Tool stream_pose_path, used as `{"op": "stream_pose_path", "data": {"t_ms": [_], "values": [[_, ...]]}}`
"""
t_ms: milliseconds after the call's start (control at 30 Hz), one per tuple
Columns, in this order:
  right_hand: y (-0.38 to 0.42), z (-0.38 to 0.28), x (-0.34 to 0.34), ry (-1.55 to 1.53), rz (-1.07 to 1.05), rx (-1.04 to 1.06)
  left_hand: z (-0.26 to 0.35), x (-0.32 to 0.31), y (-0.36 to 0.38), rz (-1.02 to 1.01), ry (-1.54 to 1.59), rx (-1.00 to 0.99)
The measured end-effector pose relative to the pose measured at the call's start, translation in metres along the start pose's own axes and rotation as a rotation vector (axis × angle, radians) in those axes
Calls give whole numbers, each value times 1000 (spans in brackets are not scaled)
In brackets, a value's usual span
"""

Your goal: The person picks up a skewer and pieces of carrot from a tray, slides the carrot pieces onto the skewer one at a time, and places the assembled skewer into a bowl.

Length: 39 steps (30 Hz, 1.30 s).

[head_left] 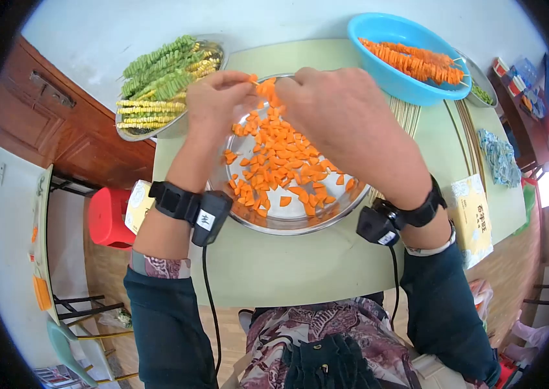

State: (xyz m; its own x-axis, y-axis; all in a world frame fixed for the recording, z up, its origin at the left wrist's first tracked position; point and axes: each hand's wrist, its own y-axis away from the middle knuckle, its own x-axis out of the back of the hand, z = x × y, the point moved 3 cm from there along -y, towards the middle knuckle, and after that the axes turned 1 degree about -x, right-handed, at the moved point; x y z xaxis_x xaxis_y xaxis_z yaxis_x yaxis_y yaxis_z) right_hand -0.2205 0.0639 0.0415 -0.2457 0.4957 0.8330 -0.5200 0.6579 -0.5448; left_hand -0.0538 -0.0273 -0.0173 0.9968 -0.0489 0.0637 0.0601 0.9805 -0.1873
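Observation:
Over the far side of a round metal basin (268,228), my two hands work close together. My left hand (216,100) is closed in a pinch on a small orange carrot piece (253,78) at a skewer's tip. My right hand (342,107) is closed around the skewer, seen from its back, so most of the stick is hidden. A row of threaded carrot pieces (269,92) shows between the hands. Below them, many loose cut carrot pieces (281,155) are spread over the basin floor.
At the back left, a metal tray (133,135) bears green and yellow vegetable skewers (164,81). A blue basin (368,32) at the back right holds carrot skewers (417,61). Bare sticks (405,115), a crumpled blue cloth (499,157) and a yellow packet (472,217) lie at right.

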Motion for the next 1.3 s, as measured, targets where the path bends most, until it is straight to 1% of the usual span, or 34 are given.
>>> {"op": "stream_pose_path", "data": {"t_ms": [33, 167, 233, 267, 333, 467, 567, 600, 633, 667, 700, 767, 800, 833, 867, 900, 933, 967, 1000, 1067, 1100, 1167, 1200, 1267, 1300], "values": [[-2, -1, -8, 26, -26, 8, 1, -4, 2, -29, -76, -52], [-5, 9, -18, -29, 27, -6, 0, -1, 3, 3, -30, -50], [-6, 15, -14, -49, 55, -63, 3, -2, 4, -20, -70, -47], [-6, 15, -15, -49, 50, -55, 1, -1, 4, -12, -64, -45], [-6, 16, -17, -54, 56, -81, -6, -3, 2, -64, 38, 6], [-6, 14, -22, -76, 56, -53, -9, -4, 0, -91, 56, 6], [-6, 18, -21, -28, 24, -71, -3, -2, -1, -94, 13, -42], [-6, 19, -18, -32, 67, -57, -4, -2, -1, -99, 13, -38], [-5, 20, -14, -36, 110, -44, -2, -3, -2, -111, -8, -110], [-5, 23, -11, -34, 109, -49, 0, -3, -2, -122, -29, -183], [-5, 27, -6, -57, 108, -72, -1, -1, -4, -125, -29, -182], [-2, 34, 6, -80, 104, -94, -6, 4, -8, -149, -146, -153], [0, 39, 14, -107, 153, -141, -11, 8, -11, -150, -144, -151], [2, 44, 23, -132, 202, -189, -19, 9, -15, -218, -364, -142], [2, 46, 33, -131, 200, -190, -28, 9, -17, -284, -583, -132], [2, 48, 44, -158, 169, -233, -33, 10, -19, -285, -582, -131], [2, 48, 54, -186, 137, -276, -36, 9, -19, -325, -689, -217], [3, 28, 68, -45, 156, -370, -40, 8, -19, -367, -797, -305], [5, 30, 69, -45, 157, -376, -45, 8, -20, -372, -799, -306], [8, 41, 69, -168, 186, -425, -60, 7, -20, -455, -776, -291], [9, 49, 64, -167, 188, -430, -67, 8, -23, -460, -778, -293], [5, 53, 58, -323, 221, -281, -71, 2, -23, -535, -1046, -563], [8, 46, 62, -321, 222, -286, -72, 1, -24, -540, -1046, -565], [12, 25, 79, -180, 272, -220, -72, 2, -26, -540, -1080, -453], [9, 26, 85, -179, 273, -222, -70, 1, -26, -541, -1080, -455]]}}
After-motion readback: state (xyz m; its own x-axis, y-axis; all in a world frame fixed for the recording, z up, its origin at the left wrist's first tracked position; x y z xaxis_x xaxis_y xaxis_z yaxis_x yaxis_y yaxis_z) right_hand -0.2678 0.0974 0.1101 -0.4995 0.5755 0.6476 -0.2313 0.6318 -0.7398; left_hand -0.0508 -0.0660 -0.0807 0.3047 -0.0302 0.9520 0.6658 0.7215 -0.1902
